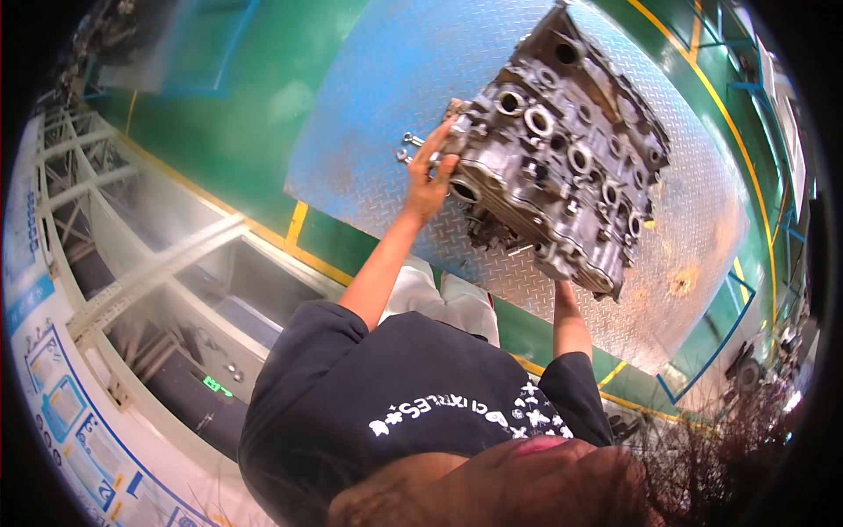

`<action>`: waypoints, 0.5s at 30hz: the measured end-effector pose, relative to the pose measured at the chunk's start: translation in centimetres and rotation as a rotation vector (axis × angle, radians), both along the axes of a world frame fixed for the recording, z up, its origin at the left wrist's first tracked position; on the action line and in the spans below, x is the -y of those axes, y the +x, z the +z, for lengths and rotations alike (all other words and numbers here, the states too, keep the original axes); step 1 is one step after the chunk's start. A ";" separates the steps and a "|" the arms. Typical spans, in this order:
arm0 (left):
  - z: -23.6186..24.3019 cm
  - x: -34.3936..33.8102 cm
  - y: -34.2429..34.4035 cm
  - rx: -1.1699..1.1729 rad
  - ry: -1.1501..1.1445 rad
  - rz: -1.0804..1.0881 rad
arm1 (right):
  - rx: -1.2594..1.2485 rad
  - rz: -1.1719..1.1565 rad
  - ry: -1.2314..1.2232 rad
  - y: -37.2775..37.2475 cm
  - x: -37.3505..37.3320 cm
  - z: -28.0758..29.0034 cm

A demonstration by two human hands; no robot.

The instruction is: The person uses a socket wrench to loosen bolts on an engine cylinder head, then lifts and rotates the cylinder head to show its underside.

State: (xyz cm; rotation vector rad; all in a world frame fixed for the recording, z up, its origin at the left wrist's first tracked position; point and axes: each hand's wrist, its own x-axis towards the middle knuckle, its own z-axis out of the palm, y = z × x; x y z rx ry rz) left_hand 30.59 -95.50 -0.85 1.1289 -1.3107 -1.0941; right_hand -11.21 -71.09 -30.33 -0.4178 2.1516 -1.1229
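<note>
The left hand (428, 180) grasps the left end of a grey metal engine casting (562, 162), its fingers laid along the side and its thumb over the near edge. The right hand (564, 288) is almost wholly hidden behind the casting's near corner; only the part by the wrist shows, so I cannot tell whether it is clenched or released. The casting sits tilted between the two arms, above a tread plate (369, 167); whether it rests there or is held clear of it I cannot tell. Its upper face carries rows of round openings with pale rims, and a dark hole marks its far end. Just beside the left fingers, on their outer side, are two bright bolt-like pieces (407, 147). A small rusty part (454, 108) shows past the fingertips, and a dark mechanical part (492, 230) shows below the casting's near side.

The tread plate is worn blue toward the left and bare metal toward the right, with a yellowish stain (685, 281) on the right. Around it lies a green floor (272, 105) crossed by yellow lines (307, 255). Farther out, a white frame (158, 263) stands on the left, and a blue rail (716, 342) runs near the plate's right corner. The person wears a dark shirt (421, 369) with a white print and light trousers (417, 294).
</note>
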 end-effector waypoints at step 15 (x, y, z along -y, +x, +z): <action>2.6 2.0 -1.5 0.076 -0.030 0.100 | -0.044 -0.201 -0.481 5.4 2.1 29.9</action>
